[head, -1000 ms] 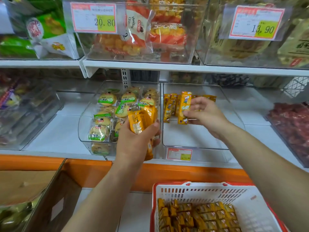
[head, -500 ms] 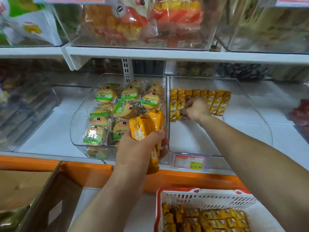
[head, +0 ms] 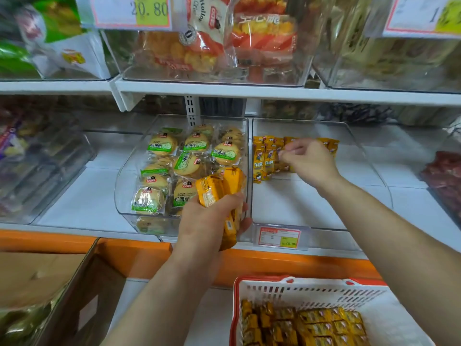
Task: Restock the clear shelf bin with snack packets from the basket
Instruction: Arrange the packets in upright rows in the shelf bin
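A bundle of snack packets (head: 214, 193) is gripped by the left hand (head: 209, 221) at the clear shelf bin's (head: 299, 206) front-left corner. The standing row (head: 262, 158) at its back edge is pinched by the right hand (head: 309, 161). The row may be toppled by a nudge, or loose packets dropped.

Lower white shelf (head: 74, 203), with an orange strip (head: 139, 253) below its front edge. The clear shelf bin (head: 299, 208) stands on it, a row of yellow snack packets (head: 260, 158) at its back and a price tag (head: 279, 236) on its front wall. Just beside it on the left stands a cookie bin (head: 124, 191). Farther left, well apart, is another clear bin (head: 50, 171). To its right is a bin of red packets (head: 444, 181).
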